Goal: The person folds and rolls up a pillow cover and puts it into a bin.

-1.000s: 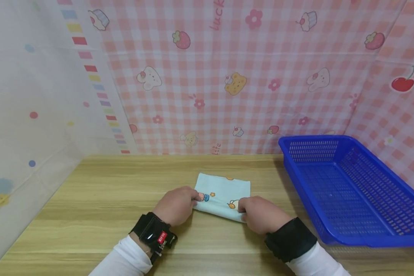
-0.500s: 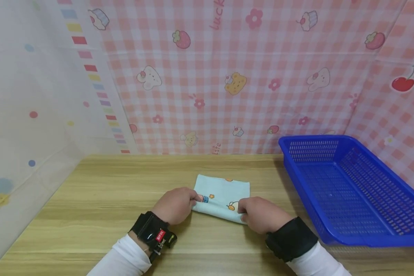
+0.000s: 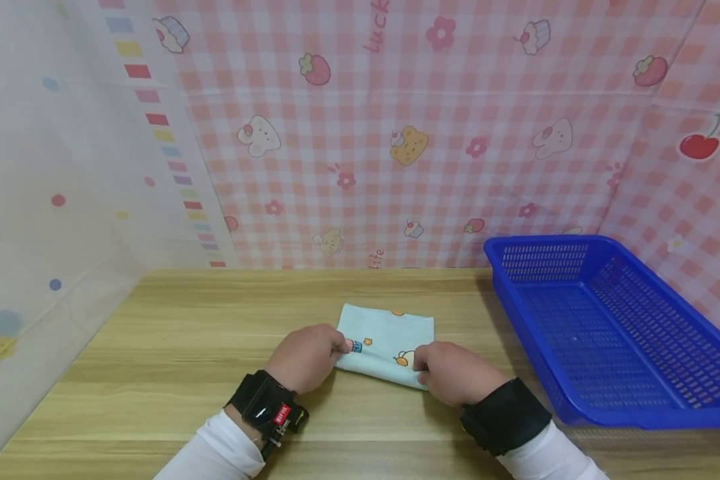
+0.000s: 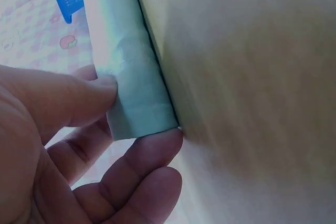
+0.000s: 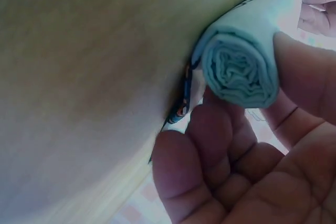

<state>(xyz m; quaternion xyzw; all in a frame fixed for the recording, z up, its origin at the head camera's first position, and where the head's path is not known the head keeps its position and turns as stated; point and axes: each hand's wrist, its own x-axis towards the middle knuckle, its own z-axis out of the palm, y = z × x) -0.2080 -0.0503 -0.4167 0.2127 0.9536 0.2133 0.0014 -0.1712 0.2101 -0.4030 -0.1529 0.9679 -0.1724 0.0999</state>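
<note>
A light blue cloth [image 3: 387, 333] with small cartoon prints lies on the wooden table, its near edge rolled up and its far part flat. My left hand [image 3: 305, 357] pinches the left end of the roll; the left wrist view has the thumb on top of the rolled cloth [image 4: 134, 87] and fingers at its end. At the opposite end, my right hand [image 3: 459, 372] holds the roll with the thumb on one side and fingers beneath. Tight spiral layers show at the roll's end [image 5: 239, 72] in the right wrist view.
A blue plastic basket [image 3: 525, 333] with perforated sides stands to the right of the right hand. Behind the table [image 3: 216, 300] hangs a pink checked backdrop [image 3: 366, 207], and a white dotted sheet [image 3: 90, 247] stands on the left.
The cloth's flat part has slid very slightly towards me. Both hands keep their grip on the roll's ends, almost in the same place.
</note>
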